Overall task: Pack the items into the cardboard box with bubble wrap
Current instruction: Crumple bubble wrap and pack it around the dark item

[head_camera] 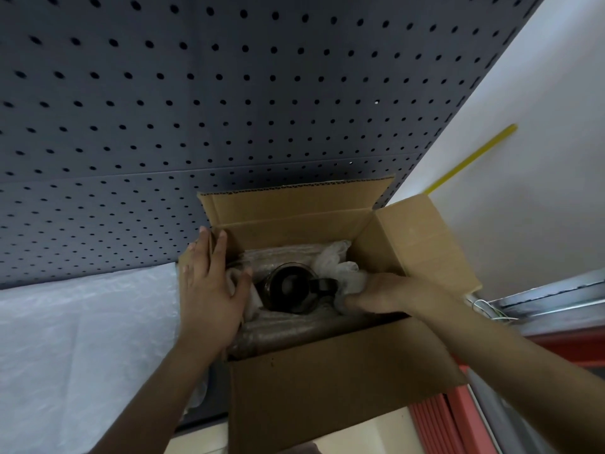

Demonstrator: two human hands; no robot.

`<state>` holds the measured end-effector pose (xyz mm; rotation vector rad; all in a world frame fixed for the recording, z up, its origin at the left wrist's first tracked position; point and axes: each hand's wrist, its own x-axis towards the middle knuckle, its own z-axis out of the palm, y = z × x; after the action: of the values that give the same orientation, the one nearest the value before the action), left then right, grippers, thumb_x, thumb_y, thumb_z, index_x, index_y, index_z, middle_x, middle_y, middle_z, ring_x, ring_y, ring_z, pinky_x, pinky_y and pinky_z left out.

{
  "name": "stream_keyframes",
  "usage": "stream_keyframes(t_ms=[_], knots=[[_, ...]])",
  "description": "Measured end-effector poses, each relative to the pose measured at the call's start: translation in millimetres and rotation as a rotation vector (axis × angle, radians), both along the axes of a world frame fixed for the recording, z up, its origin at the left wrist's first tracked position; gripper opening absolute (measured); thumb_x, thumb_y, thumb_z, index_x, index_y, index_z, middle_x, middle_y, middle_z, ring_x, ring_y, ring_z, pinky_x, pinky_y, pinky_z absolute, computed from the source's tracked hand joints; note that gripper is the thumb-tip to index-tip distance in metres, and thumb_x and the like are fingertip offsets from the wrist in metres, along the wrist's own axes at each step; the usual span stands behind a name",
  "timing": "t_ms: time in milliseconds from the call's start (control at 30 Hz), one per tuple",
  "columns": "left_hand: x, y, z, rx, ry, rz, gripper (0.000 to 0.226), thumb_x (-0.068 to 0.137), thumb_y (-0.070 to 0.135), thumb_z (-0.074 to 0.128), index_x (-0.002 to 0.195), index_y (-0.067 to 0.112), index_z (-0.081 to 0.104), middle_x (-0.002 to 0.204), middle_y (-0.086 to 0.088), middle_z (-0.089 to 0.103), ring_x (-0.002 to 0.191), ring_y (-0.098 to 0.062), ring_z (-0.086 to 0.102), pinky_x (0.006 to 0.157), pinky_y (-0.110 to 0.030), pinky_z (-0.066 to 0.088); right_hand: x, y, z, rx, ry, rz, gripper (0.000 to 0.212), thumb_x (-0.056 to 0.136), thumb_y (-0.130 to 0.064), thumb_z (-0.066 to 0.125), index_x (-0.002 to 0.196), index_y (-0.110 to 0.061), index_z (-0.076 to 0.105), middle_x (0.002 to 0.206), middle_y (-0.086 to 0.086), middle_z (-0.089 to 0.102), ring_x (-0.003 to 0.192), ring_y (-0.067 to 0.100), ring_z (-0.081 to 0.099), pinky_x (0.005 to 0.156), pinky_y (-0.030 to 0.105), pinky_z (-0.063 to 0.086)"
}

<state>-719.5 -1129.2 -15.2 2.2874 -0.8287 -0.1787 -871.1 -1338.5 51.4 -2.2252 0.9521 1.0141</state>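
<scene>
Fingers first: on the left hand (209,286) they lie straight and slightly spread over the left rim of the cardboard box (330,381), fingertips reaching the far left corner, thumb angled down inside against the wrap. Over on the other side, the right hand (383,296) reaches in from the right, its fingers curled round a bunch of white bubble wrap (343,273), gripping it beside the mug's handle; the fingertips themselves are tucked under the wrap and can't be seen.

Nearest us, the front flap of the box hangs open toward the camera, brown and plain. Just past it, down inside, more wrap lines the floor of the box in ridged folds. And there in the middle sits the dark mug (289,288), mouth facing up, handle pointing right toward the gripping hand, wrap bunched on both sides of it.

Farther on, the right flap stands out at an angle and the back flap stands upright. A white plastic sheet (82,329) spreads out left of the box. Behind it all rises a dark grey pegboard (229,93), and to the right a pale wall with a yellow strip (471,160).
</scene>
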Motion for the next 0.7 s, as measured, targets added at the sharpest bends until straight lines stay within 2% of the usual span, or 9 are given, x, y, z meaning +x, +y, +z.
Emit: stream_keyframes(t_ms=[67,133,233,333,433,533,633,700], knots=[[-0.2,-0.3,-0.3,-0.01,0.008,0.002,0.073,0.087,0.054,0.035,0.15,0.02,0.022,0.16,-0.004,0.007,0.147,-0.026,0.007,0.117,-0.052,0.018,2.4,9.4,-6.3,-0.285,-0.112,0.11,0.044,0.092,-0.045,0.047,0.127,-0.018,0.049,0.122,0.003,0.059,0.108,0.025,0.058,0.078,0.028,0.042],[0.5,-0.2,-1.1,-0.017,0.005,0.001,0.07,0.088,0.049,0.039,0.15,0.019,0.023,0.16,-0.005,0.008,0.146,-0.027,0.008,0.116,-0.053,0.02,1.1,11.7,-14.0,-0.382,-0.206,0.083,0.043,0.091,-0.041,0.05,0.123,-0.012,0.05,0.115,0.007,0.061,0.103,0.026,0.06,0.074,0.027,0.043],[0.9,0.7,-3.1,-0.011,-0.011,-0.001,0.069,0.089,0.046,0.04,0.149,0.018,0.024,0.16,-0.006,0.009,0.146,-0.027,0.01,0.114,-0.054,0.022,0.2,11.2,-23.1,-0.196,-0.134,0.152,0.033,0.095,-0.033,0.043,0.11,-0.01,0.062,0.104,0.009,0.066,0.096,0.024,0.063,0.081,0.034,0.053],[1.9,0.7,-5.8,-0.001,-0.016,-0.005,0.07,0.088,0.051,0.036,0.149,0.019,0.023,0.16,-0.004,0.007,0.147,-0.026,0.008,0.115,-0.054,0.022,0.9,4.0,-31.7,-0.045,-0.084,0.044,0.031,0.092,-0.031,0.046,0.101,-0.009,0.066,0.098,0.01,0.067,0.09,0.023,0.063,0.079,0.035,0.052],[1.9,1.1,-7.6,0.005,-0.016,-0.01,0.07,0.088,0.053,0.035,0.15,0.02,0.022,0.16,-0.003,0.005,0.147,-0.025,0.006,0.115,-0.054,0.021,2.4,-3.5,-41.7,0.045,-0.023,-0.04,0.033,0.086,-0.033,0.048,0.109,-0.013,0.062,0.098,0.006,0.065,0.088,0.022,0.063,0.073,0.036,0.052],[1.4,1.2,-7.7,0.001,-0.014,-0.009,0.071,0.088,0.054,0.034,0.15,0.021,0.022,0.161,-0.002,0.005,0.147,-0.024,0.006,0.115,-0.054,0.021,7.0,-9.4,-48.9,0.124,0.065,-0.062,0.038,0.081,-0.026,0.053,0.117,-0.014,0.054,0.1,0.009,0.062,0.089,0.029,0.064,0.066,0.033,0.048],[2.2,0.5,-7.3,-0.005,-0.012,-0.005,0.072,0.087,0.056,0.032,0.15,0.02,0.023,0.16,-0.003,0.006,0.147,-0.024,0.006,0.115,-0.053,0.021,14.0,-10.6,-40.6,0.132,0.103,-0.113,0.033,0.083,-0.026,0.057,0.115,-0.017,0.05,0.1,0.008,0.06,0.087,0.027,0.061,0.066,0.03,0.045],[2.2,0.2,-6.4,-0.015,0.003,-0.001,0.072,0.087,0.054,0.034,0.149,0.019,0.024,0.16,-0.003,0.006,0.147,-0.024,0.006,0.115,-0.053,0.021,14.4,-8.3,-30.7,0.089,0.097,-0.095,0.027,0.088,-0.029,0.055,0.113,-0.02,0.049,0.095,0.003,0.059,0.087,0.021,0.061,0.072,0.028,0.045]])
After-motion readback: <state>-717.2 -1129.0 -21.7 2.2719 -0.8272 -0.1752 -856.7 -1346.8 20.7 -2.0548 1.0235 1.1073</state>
